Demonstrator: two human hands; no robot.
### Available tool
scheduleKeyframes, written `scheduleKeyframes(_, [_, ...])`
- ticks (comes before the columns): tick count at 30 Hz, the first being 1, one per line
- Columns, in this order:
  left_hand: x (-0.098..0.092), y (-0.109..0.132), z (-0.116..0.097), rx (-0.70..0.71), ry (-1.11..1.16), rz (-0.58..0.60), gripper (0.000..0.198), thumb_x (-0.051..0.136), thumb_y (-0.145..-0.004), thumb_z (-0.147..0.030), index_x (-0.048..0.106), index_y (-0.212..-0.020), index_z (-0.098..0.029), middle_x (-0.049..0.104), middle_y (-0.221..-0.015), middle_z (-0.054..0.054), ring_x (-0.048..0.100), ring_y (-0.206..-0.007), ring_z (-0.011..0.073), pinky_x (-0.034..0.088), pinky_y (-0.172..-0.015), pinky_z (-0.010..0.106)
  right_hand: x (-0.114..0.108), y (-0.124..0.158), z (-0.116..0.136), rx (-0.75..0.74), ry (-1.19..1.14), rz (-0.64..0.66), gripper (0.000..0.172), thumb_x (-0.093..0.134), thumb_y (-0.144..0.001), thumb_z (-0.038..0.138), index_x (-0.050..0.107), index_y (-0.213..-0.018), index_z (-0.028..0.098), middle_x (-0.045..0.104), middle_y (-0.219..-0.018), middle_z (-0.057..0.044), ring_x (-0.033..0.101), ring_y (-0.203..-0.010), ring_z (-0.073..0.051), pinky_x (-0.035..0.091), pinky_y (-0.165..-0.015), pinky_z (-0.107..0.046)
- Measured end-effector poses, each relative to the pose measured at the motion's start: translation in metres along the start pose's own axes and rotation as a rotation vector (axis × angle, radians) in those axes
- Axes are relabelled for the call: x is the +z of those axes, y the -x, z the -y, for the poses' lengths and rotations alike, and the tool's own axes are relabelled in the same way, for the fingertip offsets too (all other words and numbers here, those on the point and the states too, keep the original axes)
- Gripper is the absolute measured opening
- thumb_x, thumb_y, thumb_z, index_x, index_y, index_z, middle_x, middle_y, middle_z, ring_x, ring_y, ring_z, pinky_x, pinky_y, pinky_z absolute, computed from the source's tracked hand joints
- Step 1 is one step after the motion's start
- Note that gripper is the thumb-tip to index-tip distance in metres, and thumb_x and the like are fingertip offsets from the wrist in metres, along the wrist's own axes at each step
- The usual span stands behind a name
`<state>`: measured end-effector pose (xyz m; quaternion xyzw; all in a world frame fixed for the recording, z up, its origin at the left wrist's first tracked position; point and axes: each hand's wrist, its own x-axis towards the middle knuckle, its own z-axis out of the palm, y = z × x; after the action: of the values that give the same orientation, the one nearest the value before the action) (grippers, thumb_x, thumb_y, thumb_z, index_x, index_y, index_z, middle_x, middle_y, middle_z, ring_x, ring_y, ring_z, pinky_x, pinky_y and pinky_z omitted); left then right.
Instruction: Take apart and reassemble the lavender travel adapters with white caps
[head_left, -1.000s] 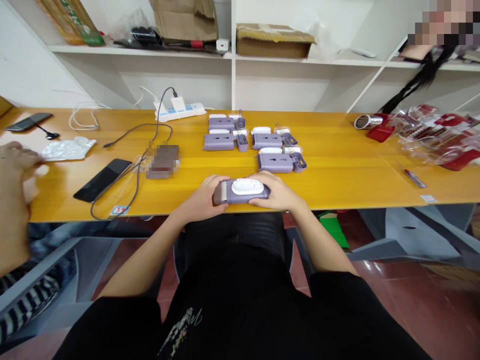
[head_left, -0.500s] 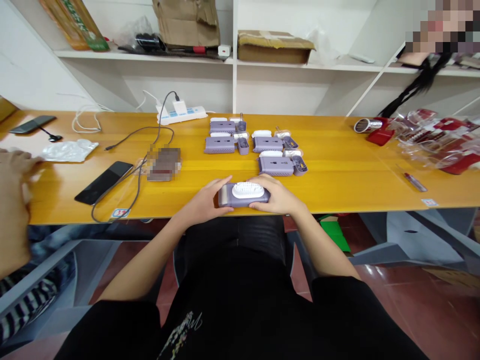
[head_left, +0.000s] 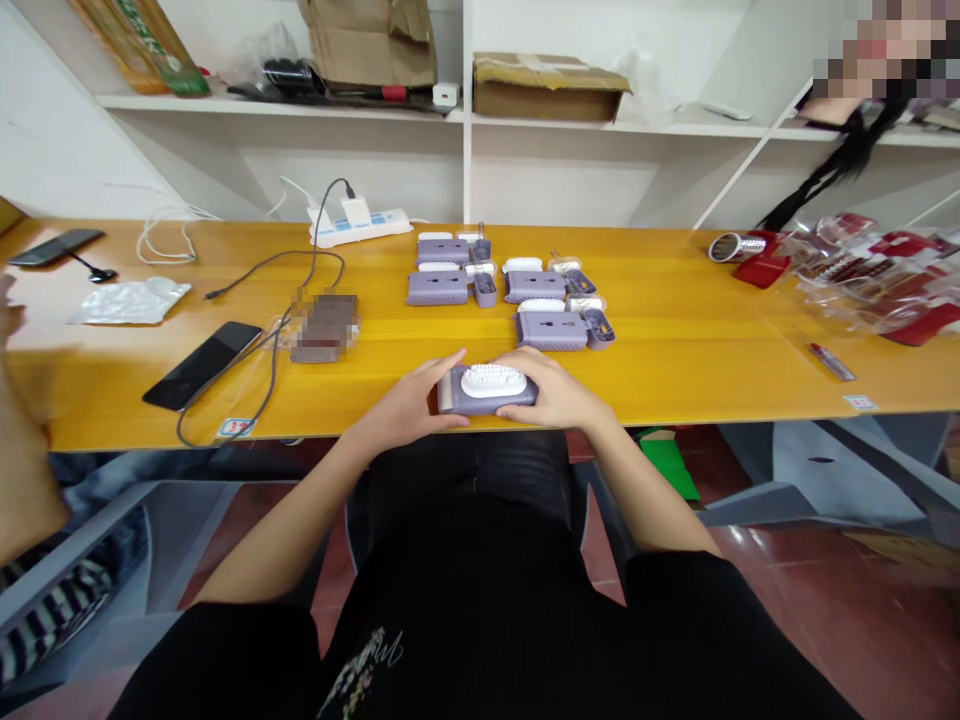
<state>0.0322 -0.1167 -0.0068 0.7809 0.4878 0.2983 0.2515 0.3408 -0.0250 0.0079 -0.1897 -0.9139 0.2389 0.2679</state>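
A purple device with a white bristled head [head_left: 487, 389] lies at the near edge of the yellow table [head_left: 675, 350]. My left hand [head_left: 409, 403] cups its left end, fingers curled around it. On the right end, my right hand [head_left: 556, 393] grips it, thumb underneath. Farther back, three similar purple devices [head_left: 551, 328] [head_left: 534, 285] [head_left: 437, 287] lie in rows with small white and purple parts beside them.
A black phone [head_left: 201, 363] and cables lie left, near a white power strip [head_left: 360, 224]. Another person's arm [head_left: 19, 440] is at the far left. Red packaged items [head_left: 885, 275] fill the right end. Shelves with cardboard boxes [head_left: 547, 85] stand behind.
Both my hands keep holding the purple device; my left fingers have spread slightly along its end. The other person's hand at the left has pulled back from the table.
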Motion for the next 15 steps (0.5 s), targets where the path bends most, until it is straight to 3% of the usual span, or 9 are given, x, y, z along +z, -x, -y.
scheduleKeyframes(5, [0.0016,0.0008,0.0017,-0.003,-0.005,-0.013,0.103,0.092,-0.095,-0.051,0.043,-0.183,-0.033,0.057,-0.182,0.015,0.057,-0.167,0.0403,0.045,-0.141,0.062,0.0035,0.0024,-0.0011,0.015,0.004,-0.009,0.067,0.091,-0.096,0.055,0.071,-0.152,0.026,0.080,-0.141,-0.015,0.072,-0.126,-0.037,0.062,-0.115,-0.061])
scheduleKeyframes(9, [0.0034,0.0032,0.0038,-0.007,-0.027,-0.016,0.104,0.094,-0.093,-0.054,0.044,-0.182,-0.033,0.058,-0.179,0.016,0.056,-0.166,0.0417,0.046,-0.140,0.063,0.0087,0.0041,-0.0036,0.038,-0.002,-0.046,0.078,0.093,-0.094,0.063,0.067,-0.159,0.028,0.077,-0.146,-0.016,0.072,-0.132,-0.039,0.061,-0.118,-0.063])
scheduleKeyframes(15, [0.0044,0.0066,0.0040,0.015,-0.078,-0.046,0.094,0.088,-0.097,-0.048,0.046,-0.179,-0.030,0.061,-0.170,0.017,0.058,-0.162,0.0412,0.046,-0.139,0.065,0.0069,0.0026,-0.0040,-0.059,0.013,-0.073,0.085,0.089,-0.096,0.071,0.060,-0.166,0.033,0.073,-0.154,-0.016,0.066,-0.146,-0.041,0.053,-0.128,-0.067])
